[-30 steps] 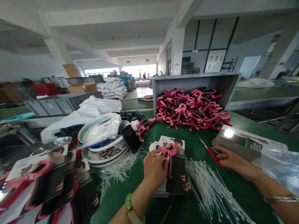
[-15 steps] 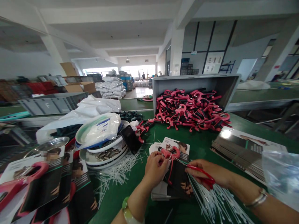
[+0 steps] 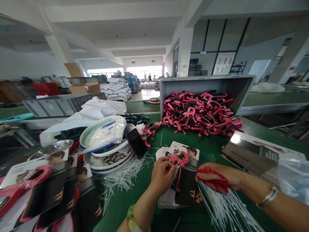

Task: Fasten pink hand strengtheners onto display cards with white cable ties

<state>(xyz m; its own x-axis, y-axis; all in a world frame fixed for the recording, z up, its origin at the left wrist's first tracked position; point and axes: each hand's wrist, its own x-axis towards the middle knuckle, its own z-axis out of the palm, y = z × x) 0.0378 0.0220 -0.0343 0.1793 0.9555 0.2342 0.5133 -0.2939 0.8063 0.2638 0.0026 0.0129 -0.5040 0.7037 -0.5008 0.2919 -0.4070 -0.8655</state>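
Observation:
A pink-and-black plier-like tool (image 3: pixel 184 157) lies on a printed card (image 3: pixel 187 188) atop a stack of cards on the green table. My left hand (image 3: pixel 162 174) is closed at the tool's left side, fingertips pinched on something too small to make out. My right hand (image 3: pixel 220 175) is wrapped round the red handles of scissors (image 3: pixel 214 180), whose blades point left toward my left fingertips, over the card. Loose white cable ties (image 3: pixel 229 209) lie beneath my right hand.
A grey crate (image 3: pixel 207 82) on its side spills many pink tools (image 3: pixel 198 112). Stacked cards (image 3: pixel 256 156) and a clear bag (image 3: pixel 293 177) lie right. Plates (image 3: pixel 103 135), a black phone (image 3: pixel 136 143), more ties (image 3: pixel 123 180) and carded tools (image 3: pixel 38 193) lie left.
The red scissor handles look spread wider in my right hand. The view has shifted slightly; my left hand stays pinched at the tool.

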